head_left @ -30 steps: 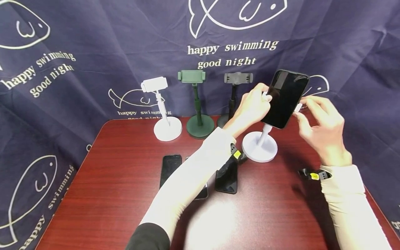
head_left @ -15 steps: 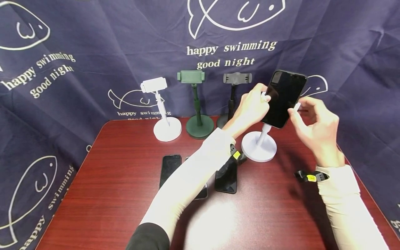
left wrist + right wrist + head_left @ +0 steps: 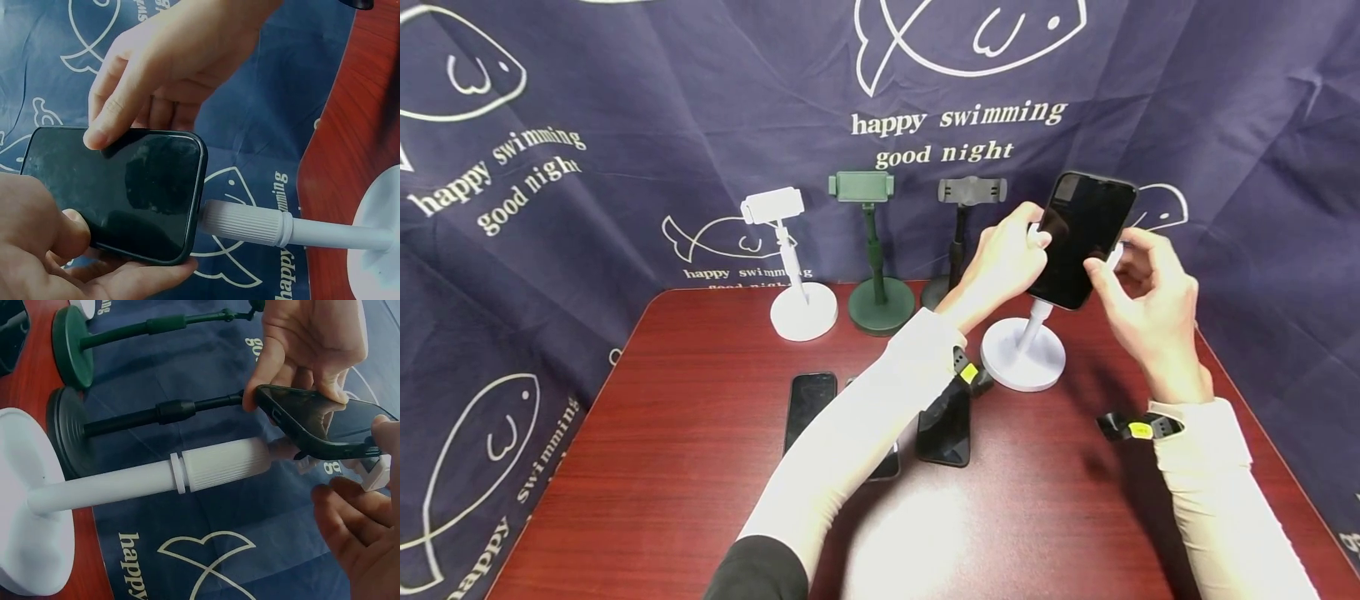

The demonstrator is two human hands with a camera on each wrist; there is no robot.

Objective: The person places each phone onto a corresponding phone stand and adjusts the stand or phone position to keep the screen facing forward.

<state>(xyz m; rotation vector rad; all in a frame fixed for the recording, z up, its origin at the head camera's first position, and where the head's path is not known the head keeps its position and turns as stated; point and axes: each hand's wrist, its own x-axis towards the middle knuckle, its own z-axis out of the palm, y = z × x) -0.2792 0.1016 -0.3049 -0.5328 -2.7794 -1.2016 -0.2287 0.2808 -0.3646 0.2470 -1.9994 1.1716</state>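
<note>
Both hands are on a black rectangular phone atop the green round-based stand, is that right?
The colour is wrong: the head view shows the left hand and right hand on the black rectangular phone atop a white round-based stand.

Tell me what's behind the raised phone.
The stand rises behind the phone, part of a white clamp shows at its edge, and the curtain hangs farther back. The rest of the clamp is covered, so its hold cannot be seen.

We see a dark-screened phone point(image 3: 1084, 237) tilted atop a white round-based stand point(image 3: 1022, 367), right of the head frame's centre.
</note>
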